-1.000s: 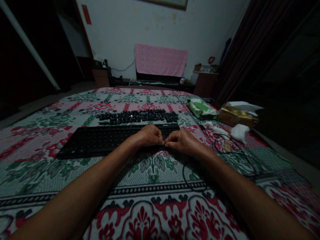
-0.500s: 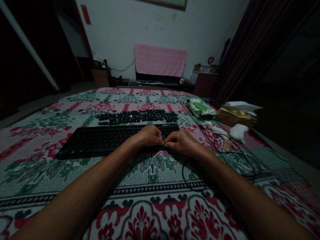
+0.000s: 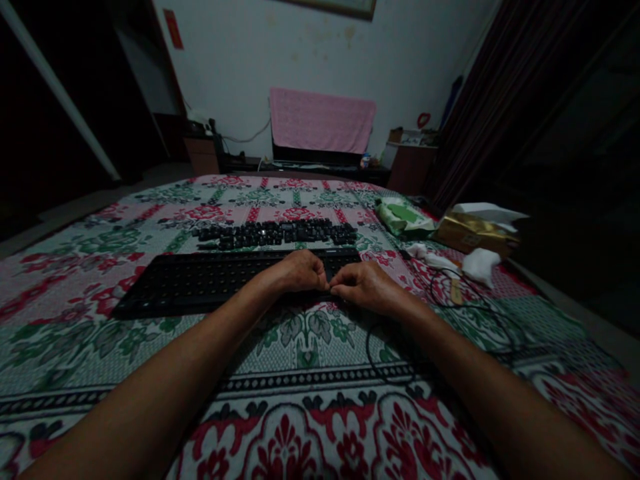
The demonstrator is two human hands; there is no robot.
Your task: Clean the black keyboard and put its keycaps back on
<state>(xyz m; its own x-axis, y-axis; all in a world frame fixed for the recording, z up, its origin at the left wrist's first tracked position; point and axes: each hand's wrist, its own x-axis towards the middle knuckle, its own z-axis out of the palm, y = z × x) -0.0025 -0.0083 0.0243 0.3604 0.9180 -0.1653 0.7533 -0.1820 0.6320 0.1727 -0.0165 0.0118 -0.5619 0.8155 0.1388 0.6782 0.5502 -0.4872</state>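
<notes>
A black keyboard (image 3: 195, 280) lies across the patterned cloth, its keycaps off and rows of small pale spots showing. Over its right part, my left hand (image 3: 303, 272) is closed, thumb and fingers pinched together low at the near edge. Facing it, my right hand (image 3: 364, 285) is also closed in a pinch, its fingertips almost meeting those of the left. Whatever is between the fingertips is too small and dark to name. Behind the keyboard lies a long heap of loose black keycaps (image 3: 275, 233).
To the right are a green wipes pack (image 3: 404, 217), a gold tissue box (image 3: 473, 233), and crumpled white tissue (image 3: 481, 265). A thin black cable (image 3: 370, 353) loops under my right forearm. The floral cloth (image 3: 305, 333) spreads beneath everything. Beyond it hangs a pink towel (image 3: 323, 120).
Both hands stay at the same place on the keyboard, with the right fingertips shifted very slightly. Keyboard and keycap heap have not moved.
</notes>
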